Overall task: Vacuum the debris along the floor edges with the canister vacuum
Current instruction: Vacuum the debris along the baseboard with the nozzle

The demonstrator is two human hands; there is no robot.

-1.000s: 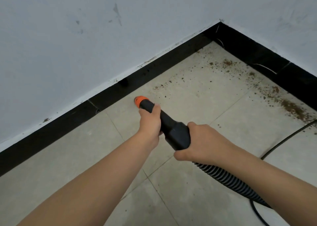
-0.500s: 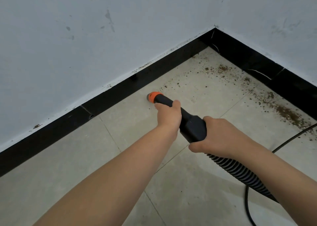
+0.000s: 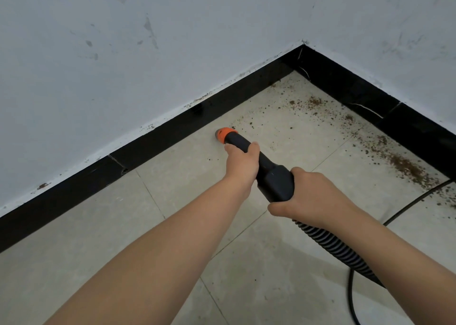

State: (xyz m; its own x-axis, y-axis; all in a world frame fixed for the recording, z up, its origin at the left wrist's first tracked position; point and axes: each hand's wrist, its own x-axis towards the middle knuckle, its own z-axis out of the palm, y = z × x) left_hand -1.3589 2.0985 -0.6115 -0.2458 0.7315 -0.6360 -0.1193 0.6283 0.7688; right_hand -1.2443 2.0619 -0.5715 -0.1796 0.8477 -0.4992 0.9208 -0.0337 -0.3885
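Ribbed hose [image 3: 333, 247] runs under right forearm, end hidden. Power cord [image 3: 351, 297] cut by bottom edge. Canister out of frame.

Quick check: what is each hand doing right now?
Left hand: grips the black vacuum nozzle with orange tip.
Right hand: grips the nozzle's wider rear, by the ribbed grey hose.

black plastic vacuum nozzle with orange tip [image 3: 266, 169]: looking matt, smooth
ribbed black hose [image 3: 335, 248]: looking corrugated plastic
black skirting tile [image 3: 187, 127]: showing gloss
pale floor tiles [image 3: 98, 226]: appearing smooth, dull
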